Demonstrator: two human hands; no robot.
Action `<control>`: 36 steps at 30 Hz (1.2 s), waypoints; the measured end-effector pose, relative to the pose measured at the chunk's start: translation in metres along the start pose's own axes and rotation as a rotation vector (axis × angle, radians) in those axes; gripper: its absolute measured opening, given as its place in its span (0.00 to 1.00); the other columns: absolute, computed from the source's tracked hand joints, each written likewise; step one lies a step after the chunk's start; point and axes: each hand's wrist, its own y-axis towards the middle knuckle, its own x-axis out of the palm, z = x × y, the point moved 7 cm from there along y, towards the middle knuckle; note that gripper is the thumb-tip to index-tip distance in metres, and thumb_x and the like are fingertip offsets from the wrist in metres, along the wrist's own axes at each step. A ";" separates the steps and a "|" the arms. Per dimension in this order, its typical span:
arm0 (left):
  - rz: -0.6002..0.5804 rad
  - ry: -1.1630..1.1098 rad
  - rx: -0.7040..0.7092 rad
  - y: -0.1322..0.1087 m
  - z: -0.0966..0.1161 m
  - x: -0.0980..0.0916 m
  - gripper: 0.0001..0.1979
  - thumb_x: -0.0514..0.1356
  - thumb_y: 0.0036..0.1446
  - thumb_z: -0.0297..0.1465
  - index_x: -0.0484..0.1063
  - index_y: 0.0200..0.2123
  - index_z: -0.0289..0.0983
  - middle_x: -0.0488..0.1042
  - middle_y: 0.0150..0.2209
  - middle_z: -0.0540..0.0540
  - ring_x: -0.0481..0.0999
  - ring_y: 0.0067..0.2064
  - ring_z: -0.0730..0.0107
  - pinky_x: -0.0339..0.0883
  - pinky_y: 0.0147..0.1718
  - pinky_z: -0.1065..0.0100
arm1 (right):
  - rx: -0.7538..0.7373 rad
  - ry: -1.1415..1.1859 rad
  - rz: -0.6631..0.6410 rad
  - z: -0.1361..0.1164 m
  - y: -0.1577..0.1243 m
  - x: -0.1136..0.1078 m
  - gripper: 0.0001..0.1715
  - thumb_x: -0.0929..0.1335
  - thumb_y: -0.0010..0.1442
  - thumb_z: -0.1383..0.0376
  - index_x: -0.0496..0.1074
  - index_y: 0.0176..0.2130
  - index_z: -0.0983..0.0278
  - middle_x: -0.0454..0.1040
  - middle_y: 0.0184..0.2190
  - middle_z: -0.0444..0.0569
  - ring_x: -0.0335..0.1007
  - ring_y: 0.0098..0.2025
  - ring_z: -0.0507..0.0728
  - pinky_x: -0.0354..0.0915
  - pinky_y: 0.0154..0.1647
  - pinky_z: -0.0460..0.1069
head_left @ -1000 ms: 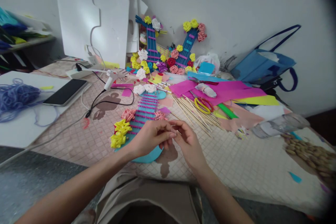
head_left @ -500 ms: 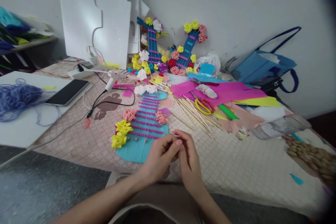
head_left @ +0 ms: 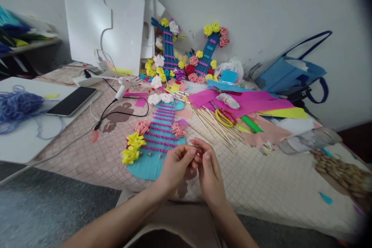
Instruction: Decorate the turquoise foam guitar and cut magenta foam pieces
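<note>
In the head view my left hand (head_left: 176, 166) and my right hand (head_left: 210, 172) meet above the front of the table, fingertips touching. Both are closed, with fingers curled and thumbs bent inward; anything between them is too small or hidden to name. Just left of them lies a turquoise paper guitar (head_left: 148, 170) crossed by magenta strips. Pink paper flowers (head_left: 178, 130), yellow paper flowers (head_left: 133, 148) and white paper flowers (head_left: 160, 99) sit along its edges. My left hand partly covers the guitar's lower right side.
Wooden sticks (head_left: 216, 126), yellow-handled scissors (head_left: 224, 118) and magenta paper (head_left: 258, 102) lie behind to the right. A white glue gun (head_left: 120, 91), its black cable and a phone (head_left: 72, 101) are on the left. Two decorated blue guitars (head_left: 207, 56) lean against the wall.
My fingers have shifted slightly: the right thumb has parted from the left thumb, and the hands have opened a little. The guitar stays in place.
</note>
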 end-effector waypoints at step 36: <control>-0.009 0.120 0.021 0.012 0.026 -0.012 0.12 0.60 0.50 0.37 0.67 0.29 0.33 0.70 0.22 0.50 0.66 0.20 0.78 0.60 0.20 0.75 | -0.123 -0.026 -0.154 -0.018 0.006 -0.012 0.24 0.52 0.69 0.58 0.62 0.59 0.55 0.63 0.58 0.52 0.59 0.59 0.61 0.63 0.54 0.60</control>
